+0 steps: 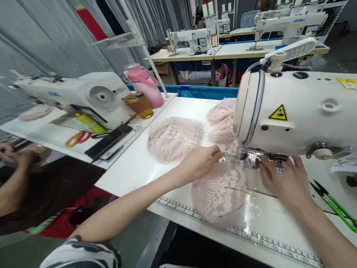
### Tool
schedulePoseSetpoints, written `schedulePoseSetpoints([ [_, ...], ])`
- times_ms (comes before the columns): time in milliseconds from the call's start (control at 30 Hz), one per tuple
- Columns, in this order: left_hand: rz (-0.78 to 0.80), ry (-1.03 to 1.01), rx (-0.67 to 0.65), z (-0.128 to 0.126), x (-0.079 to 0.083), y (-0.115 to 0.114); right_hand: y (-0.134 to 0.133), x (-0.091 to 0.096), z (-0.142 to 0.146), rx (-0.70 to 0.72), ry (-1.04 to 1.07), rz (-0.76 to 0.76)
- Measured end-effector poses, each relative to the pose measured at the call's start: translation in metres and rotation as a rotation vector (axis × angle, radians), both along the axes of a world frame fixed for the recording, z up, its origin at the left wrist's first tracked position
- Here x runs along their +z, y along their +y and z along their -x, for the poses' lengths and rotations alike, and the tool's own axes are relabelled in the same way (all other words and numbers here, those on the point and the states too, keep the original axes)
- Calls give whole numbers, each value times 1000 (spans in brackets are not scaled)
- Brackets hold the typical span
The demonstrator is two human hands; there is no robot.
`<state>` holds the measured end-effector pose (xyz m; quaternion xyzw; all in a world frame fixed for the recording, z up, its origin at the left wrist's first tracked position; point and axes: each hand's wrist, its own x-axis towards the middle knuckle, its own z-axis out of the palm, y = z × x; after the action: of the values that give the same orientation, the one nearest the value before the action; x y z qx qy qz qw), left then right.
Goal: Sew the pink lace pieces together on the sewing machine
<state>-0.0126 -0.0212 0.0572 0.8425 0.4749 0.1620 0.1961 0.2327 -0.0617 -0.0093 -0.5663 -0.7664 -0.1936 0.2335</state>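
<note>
Lace piece (pixel 218 197) lies on the tabletop, near side of the sewing machine (pixel 313 109), top edge up by the needle area. Hands apart, one each side: left hand (pixel 201 160) has fingertips curled in close at the lace's far edge; right hand (pixel 287 180) is just right of the needle area, fingertips partly behind the tension parts. Can't tell if either pinches cloth.

My take: keep lace flat, guide lightly, don't pull; sheer stuff likely stretches or puckers. Fingertips clear of the needle.

Around: second lace piece (pixel 174 140) left, more lace (pixel 222 121) far side, partly hidden by the machine head. Green snips (pixel 337 206) right of right hand, off the lace. Printed ruler (pixel 265 242) along near edge.
</note>
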Motion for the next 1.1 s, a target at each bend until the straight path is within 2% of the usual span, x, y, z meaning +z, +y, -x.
schedulePoseSetpoints([
  [67,-210,147,-37,-12,-19,-5,2,-2,-1,-26,-99,-34],
  [100,-300,177,-104,-17,-26,-10,2,-2,0,-27,-131,-56],
  [167,-398,210,-291,-23,-37,-23,0,-1,3,11,-140,-89],
  [200,-418,229,-337,-25,-41,-28,-2,0,6,48,-137,-93],
  [300,-394,288,-390,-27,-50,-34,-9,4,15,185,-142,-80],
  [367,-339,308,-428,-26,-53,-30,-12,3,18,215,-157,-33],
  [500,-262,308,-464,-22,-54,-19,-11,-11,16,72,-183,79],
  [633,-253,299,-468,-19,-55,-11,-9,-22,13,-35,-110,63],
  [767,-273,279,-461,-18,-59,-5,-9,-13,18,-47,-6,144],
  [900,-282,251,-464,-18,-62,-1,-8,0,21,-38,-3,212],
  [1100,-295,216,-441,-19,-63,0,-2,4,22,4,-2,229],
])
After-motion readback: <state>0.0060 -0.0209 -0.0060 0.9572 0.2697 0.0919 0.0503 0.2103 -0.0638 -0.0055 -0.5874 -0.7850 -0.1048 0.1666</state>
